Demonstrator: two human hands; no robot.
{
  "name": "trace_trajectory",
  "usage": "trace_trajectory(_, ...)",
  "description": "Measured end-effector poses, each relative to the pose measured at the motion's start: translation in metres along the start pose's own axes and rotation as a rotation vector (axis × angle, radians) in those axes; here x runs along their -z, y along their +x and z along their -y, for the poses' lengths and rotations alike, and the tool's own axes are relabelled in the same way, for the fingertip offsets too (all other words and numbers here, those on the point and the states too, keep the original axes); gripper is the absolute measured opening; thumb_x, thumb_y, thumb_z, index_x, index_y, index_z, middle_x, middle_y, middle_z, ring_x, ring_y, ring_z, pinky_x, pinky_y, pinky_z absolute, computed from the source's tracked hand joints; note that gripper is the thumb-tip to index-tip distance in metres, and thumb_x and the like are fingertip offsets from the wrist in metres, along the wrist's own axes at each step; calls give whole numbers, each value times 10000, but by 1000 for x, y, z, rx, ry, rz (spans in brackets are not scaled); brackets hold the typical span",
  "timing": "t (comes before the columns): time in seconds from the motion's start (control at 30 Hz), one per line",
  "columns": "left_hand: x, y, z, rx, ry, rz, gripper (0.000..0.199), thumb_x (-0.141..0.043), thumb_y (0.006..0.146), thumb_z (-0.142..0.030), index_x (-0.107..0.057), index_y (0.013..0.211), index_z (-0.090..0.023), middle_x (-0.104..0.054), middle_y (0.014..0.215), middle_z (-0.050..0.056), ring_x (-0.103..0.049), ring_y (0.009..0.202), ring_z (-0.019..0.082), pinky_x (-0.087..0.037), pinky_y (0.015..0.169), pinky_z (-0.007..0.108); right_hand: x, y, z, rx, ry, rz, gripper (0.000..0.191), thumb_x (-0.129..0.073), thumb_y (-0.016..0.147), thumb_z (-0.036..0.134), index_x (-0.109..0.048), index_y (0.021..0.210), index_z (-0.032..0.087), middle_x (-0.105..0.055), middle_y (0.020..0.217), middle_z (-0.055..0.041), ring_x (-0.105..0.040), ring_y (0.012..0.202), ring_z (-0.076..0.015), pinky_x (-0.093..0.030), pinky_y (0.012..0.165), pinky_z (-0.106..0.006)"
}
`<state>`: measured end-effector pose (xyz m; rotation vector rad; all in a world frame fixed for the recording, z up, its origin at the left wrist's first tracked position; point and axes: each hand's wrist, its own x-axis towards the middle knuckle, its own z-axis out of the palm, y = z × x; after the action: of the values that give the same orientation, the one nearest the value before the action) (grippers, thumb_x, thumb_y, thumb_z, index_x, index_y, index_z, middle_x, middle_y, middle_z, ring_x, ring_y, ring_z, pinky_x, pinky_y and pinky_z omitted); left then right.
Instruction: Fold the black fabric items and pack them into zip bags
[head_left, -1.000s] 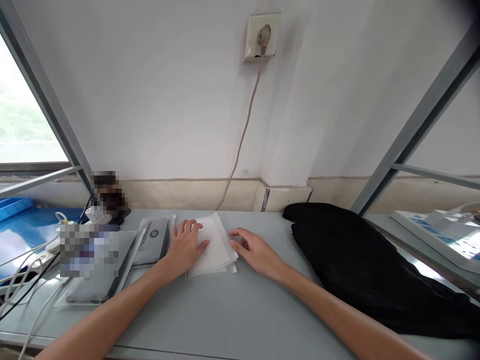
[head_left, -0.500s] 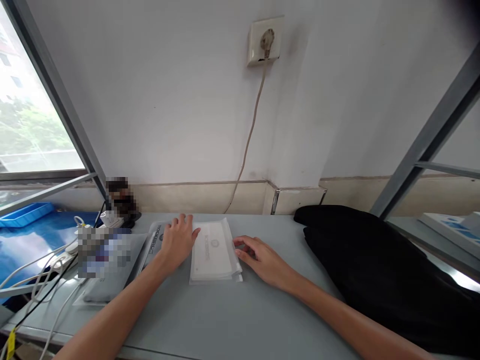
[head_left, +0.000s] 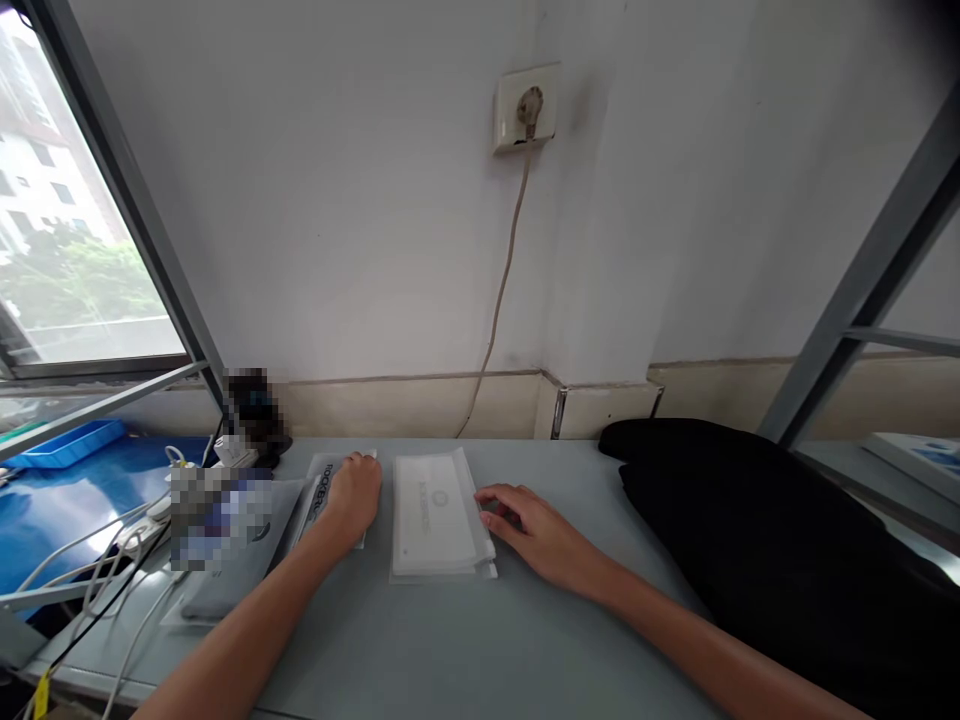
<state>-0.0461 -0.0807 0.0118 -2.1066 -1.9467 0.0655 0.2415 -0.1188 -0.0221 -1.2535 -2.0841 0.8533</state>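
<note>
A frosted white plastic pouch (head_left: 436, 515) with a faint round logo and lettering lies flat on the grey table (head_left: 420, 640). At its right edge rests my right hand (head_left: 536, 530), fingers curled and apart, with nothing held between them. Left of the pouch, my left hand (head_left: 355, 500) lies over printed clear packaging (head_left: 319, 488) with dark lettering. Its fingers are bent down onto that packaging, and their tips are hidden, so whether they grip it does not show.
Black cloth (head_left: 750, 540) is heaped on the right. At the left are a bagged grey item (head_left: 240, 570), white cables, a power strip (head_left: 157, 507) and a blue tray (head_left: 71, 445). Grey metal frame posts (head_left: 847, 270) rise on both sides. A plug sits in the wall socket (head_left: 526, 108).
My left hand has moved left, away from the white pouch and onto the printed packaging, its fingers more bent. My right hand remains by the pouch's right edge. The view has shifted slightly.
</note>
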Motion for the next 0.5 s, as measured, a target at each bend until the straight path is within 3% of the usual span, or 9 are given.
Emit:
trace_trajectory(0.1, 4, 0, 1, 23, -25, 11, 289, -476, 893, 44, -731, 970, -67, -728, 1028, 234, -727, 954, 333, -557, 799, 372, 0, 0, 0, 2, -5, 3, 412, -479, 1031, 524, -669, 1288, 265, -690, 1204, -87, -627, 1087, -284, -499, 948, -437)
trace_trajectory(0.23, 13, -1, 0, 78, -62, -42, 238, -464, 947, -66, -691, 1016, -82, -719, 1027, 236, -728, 933, 359, -525, 700, 360, -1, 0, -2, 6, 4, -2, 397, -488, 1031, 517, -667, 1287, 272, -687, 1199, -85, -626, 1079, -281, -499, 947, -440)
trace_trajectory(0.4, 35, -7, -5, 134, -117, -133, 246, -377, 1036, -234, -607, 1069, -152, -711, 817, 122, -708, 726, 301, -421, 601, 314, -2, 0, -2, -31, 35, -10, 399, -497, 1024, 546, -666, 1266, 277, -694, 1172, -86, -639, 1033, -276, -521, 897, -440)
trace_trajectory(0.5, 46, -12, -8, 176, -172, -213, 206, -377, 1030, -259, -571, 1036, -191, -663, 707, 55, -654, 623, 264, -324, 564, 291, 3, -1, 1, 7, 121, 88, 445, -539, 1003, 580, -650, 1320, 287, -678, 1284, -90, -626, 1115, -284, -516, 955, -445)
